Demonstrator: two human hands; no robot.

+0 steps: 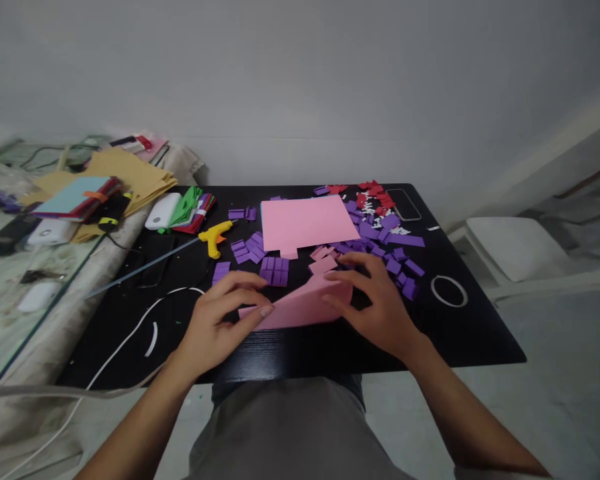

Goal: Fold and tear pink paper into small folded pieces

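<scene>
A strip of pink paper (300, 310) lies along the near part of the black table, one edge lifted and bent over. My left hand (225, 317) pinches its left end between thumb and fingers. At the other end, my right hand (367, 297) has its fingers curved and apart on the paper, with thumb and fingertips touching it. Just beyond the strip are small folded pink pieces (323, 265) and a block of purple folded pieces (275, 271). A larger pink sheet (307, 225) lies flat behind them.
A yellow glue gun (215, 238) with a long glue stick (145, 267) lies left. Purple pieces (395, 260) and red scraps (377, 193) are scattered right, near a white ring (449, 291). A white cable (130, 340) crosses the table's left side. A white stool (505, 247) stands right.
</scene>
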